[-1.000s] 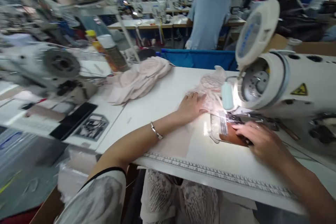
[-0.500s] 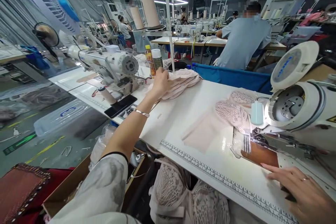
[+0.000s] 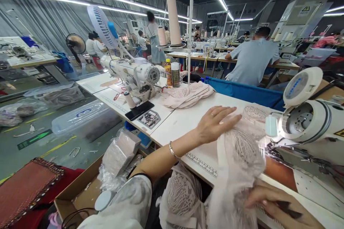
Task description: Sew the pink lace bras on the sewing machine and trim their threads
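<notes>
A pale pink lace bra (image 3: 242, 146) drapes from beside the sewing machine (image 3: 303, 121) over the table's front edge, smeared by motion in its lower part. My left hand (image 3: 213, 123) reaches across it, fingers stretched out at its upper edge. At lower right, my right hand (image 3: 276, 204) has its fingers closed on the bra's hanging side. A dark pointed object (image 3: 288, 209) shows against that palm; its kind is unclear. More lace bra cups (image 3: 182, 193) hang below the table edge, on my lap side.
A stack of pink lace pieces (image 3: 188, 94) lies at the table's far side near a bottle (image 3: 168, 73) and a spray can (image 3: 175, 75). A second sewing machine (image 3: 137, 75), a phone (image 3: 139, 110) and a thread cone (image 3: 129, 100) stand left. A co-worker (image 3: 252, 57) sits beyond.
My left hand has left the lace stack and come right, to the bra by the machine. The bra is pulled toward me over the edge, with my right hand now on it. The view has shifted.
</notes>
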`<state>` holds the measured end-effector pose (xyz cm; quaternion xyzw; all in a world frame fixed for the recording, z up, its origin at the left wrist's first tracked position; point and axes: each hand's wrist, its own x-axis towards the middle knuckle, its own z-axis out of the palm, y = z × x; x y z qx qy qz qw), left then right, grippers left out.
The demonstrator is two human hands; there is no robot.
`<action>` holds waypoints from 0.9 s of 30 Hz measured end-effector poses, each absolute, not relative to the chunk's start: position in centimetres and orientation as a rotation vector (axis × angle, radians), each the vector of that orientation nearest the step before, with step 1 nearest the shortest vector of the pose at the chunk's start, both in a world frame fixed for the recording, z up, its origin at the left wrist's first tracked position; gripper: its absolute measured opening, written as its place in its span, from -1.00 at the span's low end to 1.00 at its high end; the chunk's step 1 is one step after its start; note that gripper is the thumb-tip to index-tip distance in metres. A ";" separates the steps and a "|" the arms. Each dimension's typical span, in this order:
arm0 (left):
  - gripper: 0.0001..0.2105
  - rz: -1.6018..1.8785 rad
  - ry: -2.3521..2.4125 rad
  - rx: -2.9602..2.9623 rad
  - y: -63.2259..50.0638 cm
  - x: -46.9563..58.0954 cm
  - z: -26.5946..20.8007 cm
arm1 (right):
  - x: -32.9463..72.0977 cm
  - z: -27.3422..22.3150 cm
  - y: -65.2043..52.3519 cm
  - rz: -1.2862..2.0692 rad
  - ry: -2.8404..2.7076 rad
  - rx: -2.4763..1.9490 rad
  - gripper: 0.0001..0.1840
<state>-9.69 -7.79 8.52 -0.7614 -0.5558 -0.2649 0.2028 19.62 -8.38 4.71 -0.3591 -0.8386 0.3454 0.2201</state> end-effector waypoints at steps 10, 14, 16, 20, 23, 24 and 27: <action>-0.51 -0.969 -2.293 -2.767 -15.0 -2.4 1.2 | 19.6 0.8 -8.6 0.623 -2.130 -1.195 -0.60; -0.38 -2.563 -2.609 -2.311 -16.2 0.1 0.3 | 19.0 0.2 -9.3 0.474 -1.928 -1.411 -0.71; -0.34 -3.078 -2.557 -1.961 -16.1 0.4 0.6 | 18.6 0.1 -9.4 0.476 -1.811 -1.512 -0.70; -0.35 -2.835 -2.594 -2.211 -15.6 -0.3 1.2 | 17.9 0.1 -8.9 0.851 -1.755 -1.564 -0.52; -0.41 -2.280 -2.756 -2.432 -15.0 -0.7 1.0 | 17.4 0.2 -8.5 1.035 -1.676 -1.576 -0.43; -0.44 -2.160 -2.770 -2.481 -14.8 -0.8 1.0 | 17.3 0.2 -8.4 1.035 -1.664 -1.568 -0.42; -0.55 -1.990 -2.706 -2.619 -14.3 -1.0 1.2 | 17.1 0.5 -8.4 1.021 -1.699 -1.524 -0.46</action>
